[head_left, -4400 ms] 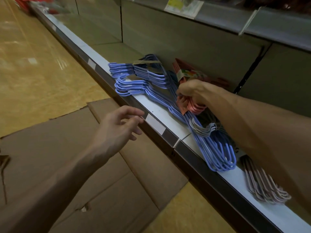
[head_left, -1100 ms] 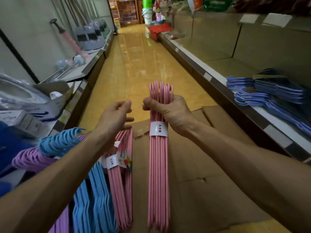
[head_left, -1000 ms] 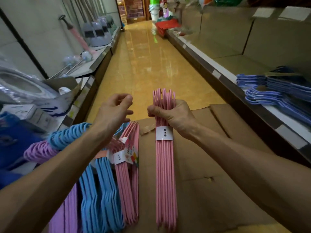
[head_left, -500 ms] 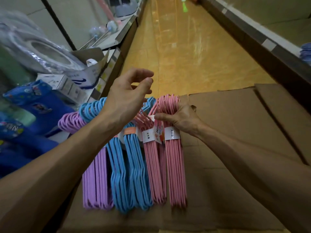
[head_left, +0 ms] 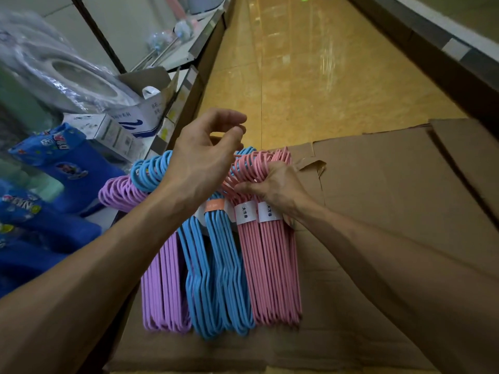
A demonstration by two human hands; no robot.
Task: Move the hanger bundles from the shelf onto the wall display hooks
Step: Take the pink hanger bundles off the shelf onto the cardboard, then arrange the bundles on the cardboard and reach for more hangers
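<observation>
Several hanger bundles hang side by side at the left display: a purple bundle (head_left: 167, 282), two blue bundles (head_left: 216, 279), and two pink bundles with white labels. My right hand (head_left: 272, 184) grips the hook ends of the rightmost pink bundle (head_left: 283, 271), which hangs next to the other pink bundle (head_left: 251, 265). My left hand (head_left: 205, 160) hovers above the hook tops with fingers loosely curled, holding nothing. The display hook itself is hidden behind my hands and the hanger tops.
Flattened cardboard (head_left: 391, 211) covers the floor below the bundles. Blue packaged goods (head_left: 54, 168), white boxes (head_left: 135, 122) and a plastic-wrapped item (head_left: 54, 66) crowd the left shelf. A yellow aisle floor (head_left: 310, 71) runs ahead, with the right shelf's edge (head_left: 445, 49) beside it.
My right hand carried the pink bundle from the right shelf across the aisle and down against the other pink bundle. My left hand stayed raised above the hooks.
</observation>
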